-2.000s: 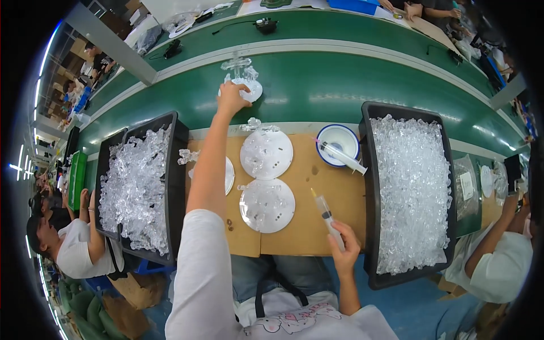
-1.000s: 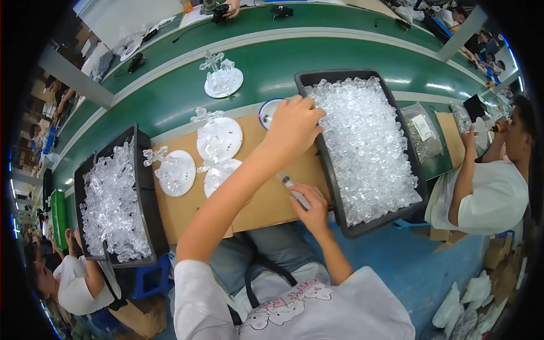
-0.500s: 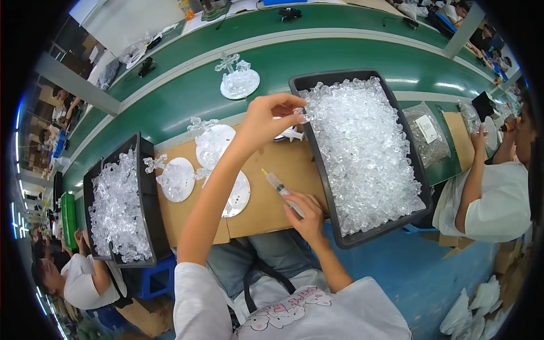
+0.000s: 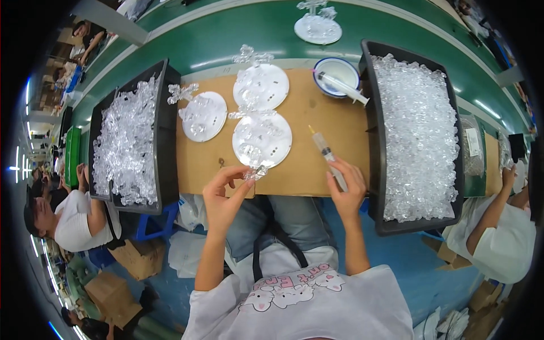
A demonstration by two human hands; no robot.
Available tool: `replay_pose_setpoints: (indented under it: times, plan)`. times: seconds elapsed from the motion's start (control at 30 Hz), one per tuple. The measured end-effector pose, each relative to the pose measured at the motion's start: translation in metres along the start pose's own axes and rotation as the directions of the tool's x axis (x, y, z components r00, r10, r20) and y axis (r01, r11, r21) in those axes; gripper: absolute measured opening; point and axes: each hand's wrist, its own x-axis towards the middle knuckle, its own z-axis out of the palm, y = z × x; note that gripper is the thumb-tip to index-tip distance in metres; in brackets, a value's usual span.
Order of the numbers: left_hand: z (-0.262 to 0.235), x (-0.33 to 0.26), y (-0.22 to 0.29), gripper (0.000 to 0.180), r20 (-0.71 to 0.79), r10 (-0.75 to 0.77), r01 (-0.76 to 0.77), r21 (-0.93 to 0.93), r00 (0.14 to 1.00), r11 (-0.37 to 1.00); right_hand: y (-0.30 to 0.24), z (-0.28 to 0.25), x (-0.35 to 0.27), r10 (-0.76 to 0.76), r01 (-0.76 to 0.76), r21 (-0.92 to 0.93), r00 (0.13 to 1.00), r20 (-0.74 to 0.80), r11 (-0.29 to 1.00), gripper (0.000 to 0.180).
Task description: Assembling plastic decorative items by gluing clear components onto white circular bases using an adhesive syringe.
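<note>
A small clear plastic piece (image 4: 256,172) is pinched between the thumb and fingers of my left hand (image 4: 224,195). That hand is just in front of the nearest white disc (image 4: 275,148), which bears clear branched pieces. My right hand (image 4: 347,184) is wrapped round a syringe (image 4: 322,146) with a yellowish tip, which points up and away over the cardboard. Behind the near disc lies a second white disc (image 4: 276,79) with clear parts on it. A third white disc (image 4: 212,126) is to the left, with clear pieces at its upper edge.
Black bins heaped with clear pieces flank me, one at left (image 4: 165,153) and one at right (image 4: 375,164). A blue-rimmed bowl (image 4: 352,69) has another syringe (image 4: 337,85) across it. Cardboard (image 4: 317,184) covers the green bench (image 4: 215,42). Another disc (image 4: 317,37) stands farther back. People sit on both sides.
My left hand has come from the right bin's edge back to the near disc, still pinching a clear piece. The view has shifted. My right hand keeps the syringe.
</note>
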Motion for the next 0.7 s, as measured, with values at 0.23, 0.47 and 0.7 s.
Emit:
replay_pose_setpoints:
  times: [0.23,0.47,0.7]
  plan:
    - [0.011,0.001,-0.017,0.022,-0.010,0.109,-0.101,0.309,0.994,0.946,-0.003,0.004,-0.003,0.055,-0.055,-0.007,0.998,0.010,0.998,0.026]
    - [0.040,0.012,-0.030,0.020,-0.022,0.332,-0.286,0.454,0.943,0.844,-0.007,0.005,-0.004,0.072,-0.071,-0.024,0.997,0.009,0.997,0.026]
    - [0.061,0.029,-0.043,0.026,0.126,0.523,-0.359,0.856,0.843,0.373,-0.006,0.001,-0.001,0.066,-0.066,0.002,0.998,0.005,0.998,0.027]
